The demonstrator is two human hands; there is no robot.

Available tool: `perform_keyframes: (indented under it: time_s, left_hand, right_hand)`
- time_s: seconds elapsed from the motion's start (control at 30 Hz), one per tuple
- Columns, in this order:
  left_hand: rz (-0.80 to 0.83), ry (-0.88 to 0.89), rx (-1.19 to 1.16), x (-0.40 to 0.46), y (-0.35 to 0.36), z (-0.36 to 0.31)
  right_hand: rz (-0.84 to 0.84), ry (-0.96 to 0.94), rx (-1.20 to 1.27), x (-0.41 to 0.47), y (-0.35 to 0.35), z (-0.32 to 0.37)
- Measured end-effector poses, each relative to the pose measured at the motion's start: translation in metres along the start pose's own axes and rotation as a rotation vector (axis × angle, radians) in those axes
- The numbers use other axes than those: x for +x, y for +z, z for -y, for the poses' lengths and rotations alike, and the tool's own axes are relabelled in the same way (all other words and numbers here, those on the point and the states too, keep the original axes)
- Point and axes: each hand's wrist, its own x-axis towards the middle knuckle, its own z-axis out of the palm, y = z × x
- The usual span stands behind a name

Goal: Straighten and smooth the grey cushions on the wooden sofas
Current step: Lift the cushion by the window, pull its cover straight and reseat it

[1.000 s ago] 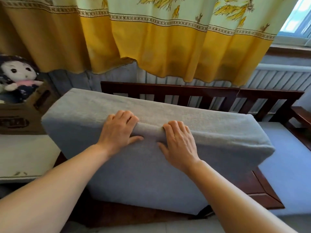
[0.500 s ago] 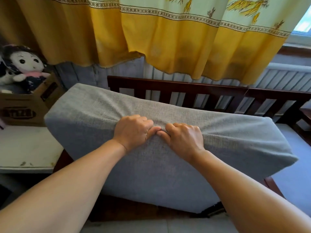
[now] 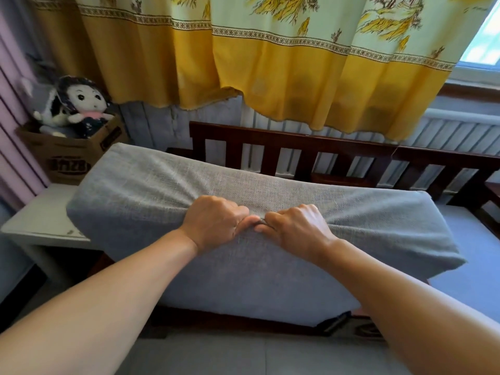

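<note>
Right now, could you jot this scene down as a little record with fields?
Left hand: grips bunched cover fabric
Right hand: grips the same fabric, thumbs touching
Grey cushion: tilted, raised off the seat
Wooden sofa: slatted back behind cushion
Curtain: yellow, hanging above
Doll: in a cardboard box, far left

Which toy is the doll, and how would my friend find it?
Look left of the wooden sofa to the cardboard box on the white side table. The doll sits in it. Unlike the black-and-white plush toy beside it, it has a pale face and dark hair.
</note>
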Motion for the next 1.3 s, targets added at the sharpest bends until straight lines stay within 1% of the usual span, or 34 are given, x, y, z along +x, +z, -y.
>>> perform_keyframes:
  time_s: [0.07, 0.27, 0.4, 0.53, 0.63, 0.7, 0.77, 0.87, 0.97, 1.13, 1.3]
  left_hand:
    - [-0.011, 0.007, 0.007, -0.002, -0.011, -0.008]
    - [-0.039, 0.034, 0.001, 0.002, -0.03, -0.02]
    - [-0.043, 0.032, -0.011, 0.016, -0.034, -0.011]
    - [-0.055, -0.006, 0.019, 0.022, -0.013, 0.007]
    - [-0.026, -0.051, 0.032, 0.005, 0.001, 0.01]
    - [-0.023, -0.078, 0.051, -0.001, 0.005, 0.01]
    - [-0.015, -0.119, 0.07, -0.002, 0.005, 0.005]
    - [-0.014, -0.156, 0.085, -0.003, 0.003, 0.001]
    - [0.002, -0.124, 0.041, -0.007, -0.005, -0.001]
    - [-0.001, -0.052, -0.049, -0.012, -0.02, 0.003]
    - [-0.007, -0.004, -0.15, -0.019, -0.034, 0.012]
  right_hand:
    - [0.039, -0.018, 0.045, -0.006, -0.008, 0.003]
    - [-0.038, -0.051, 0.046, -0.013, -0.026, 0.004]
    - [-0.053, -0.06, 0.077, 0.0, -0.035, -0.003]
    - [-0.034, 0.049, 0.105, 0.015, -0.017, -0.008]
    - [0.055, 0.11, 0.119, 0.012, 0.003, 0.003]
    - [0.164, 0.145, 0.136, 0.012, 0.003, 0.007]
    - [0.173, 0.17, 0.171, 0.011, 0.002, 0.009]
    - [0.182, 0.196, 0.15, 0.009, -0.001, 0.013]
    - [0.207, 0.202, 0.167, 0.004, -0.007, 0.02]
    - [0.301, 0.209, 0.122, 0.003, -0.027, 0.037]
    - [0.351, 0.204, 0.077, 0.006, -0.041, 0.055]
